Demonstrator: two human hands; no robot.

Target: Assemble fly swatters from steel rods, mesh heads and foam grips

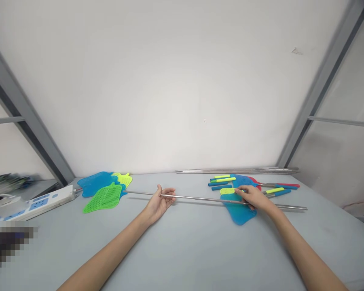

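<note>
A long thin metal rod (197, 198) runs across the front of me, thicker toward its right end. It lies across the palm and loosely curled fingers of my left hand (159, 205), whose thumb points up. My right hand (253, 197), closed with its fingers pointing down, grips the rod farther right. Under that hand lies a blue fly swatter head (239, 214), with a yellow-green mesh piece (227, 191) beside the fingertips. Near the rod's left end lie a green leaf-shaped swatter head (104, 199), a blue one (97, 184) and a yellow one (125, 180).
Several metal rods (236, 171) lie along the wall at the back of the grey table (182, 250). Blue and yellow-green handle grips (220, 182) and swatters with red (288, 184) and blue handles lie at right. A white power strip (57, 197) stands at left.
</note>
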